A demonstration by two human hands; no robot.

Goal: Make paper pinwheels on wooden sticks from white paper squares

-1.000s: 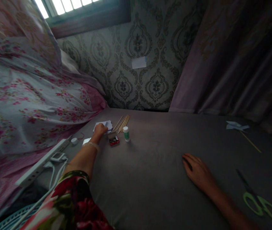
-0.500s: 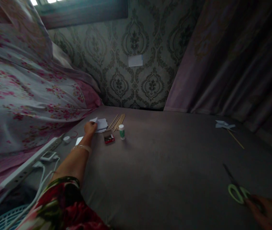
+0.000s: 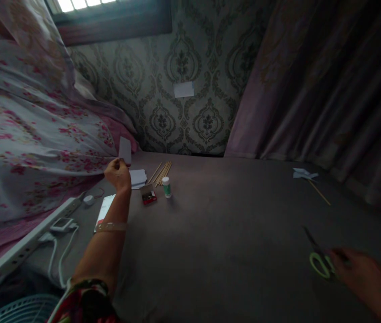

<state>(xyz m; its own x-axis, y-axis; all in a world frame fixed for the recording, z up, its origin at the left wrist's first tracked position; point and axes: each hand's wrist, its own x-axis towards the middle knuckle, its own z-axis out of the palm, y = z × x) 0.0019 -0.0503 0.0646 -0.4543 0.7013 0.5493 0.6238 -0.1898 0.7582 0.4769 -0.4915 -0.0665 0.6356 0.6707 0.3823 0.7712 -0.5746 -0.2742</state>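
Note:
My left hand (image 3: 119, 172) is raised above the grey mat and pinches a small white sheet of paper (image 3: 125, 150) upright. Just right of it lies a stack of white paper (image 3: 138, 177), a bundle of thin wooden sticks (image 3: 161, 172), a small red box (image 3: 149, 197) and a white glue bottle (image 3: 166, 187). My right hand (image 3: 361, 276) is low at the right, its fingers on the green handles of the scissors (image 3: 318, 258); motion blurs the fingers.
A phone (image 3: 105, 211) lies flat by my left forearm. A white power strip (image 3: 32, 240) with cables runs along the floral bedding (image 3: 25, 134) at the left. A paper pinwheel on a stick (image 3: 306, 176) lies far right, near the curtain (image 3: 328, 89).
My left hand lifted one sheet off the paper stack and raised it. My right hand moved from the mat's middle over to the green scissors.

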